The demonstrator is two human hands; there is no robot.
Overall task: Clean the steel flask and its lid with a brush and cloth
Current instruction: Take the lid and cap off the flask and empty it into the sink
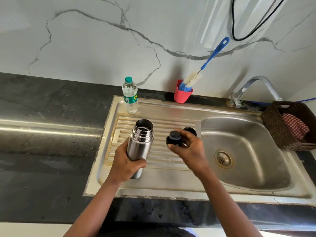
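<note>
A: Two hands nearest, above the ribbed steel drainboard [164, 156]?
B: Yes. Left hand [126, 164] wrapped round the open cylindrical steel flask [141, 139], mouth tilted far; right hand [188, 149] pinching the round black lid [173, 138], just right of that mouth.
A: Farther back?
B: Clear plastic water bottle [130, 95] standing far left; blue-handled bottle brush [191, 79] in a red cup [182, 96]; red checked cloth [295, 128] in a brown woven basket [273, 127], far right.

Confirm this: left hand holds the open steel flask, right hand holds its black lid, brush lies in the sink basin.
Wrong on the brush: the head view shows it standing in the red cup. Left hand does hold the steel flask, right hand the black lid.
</note>
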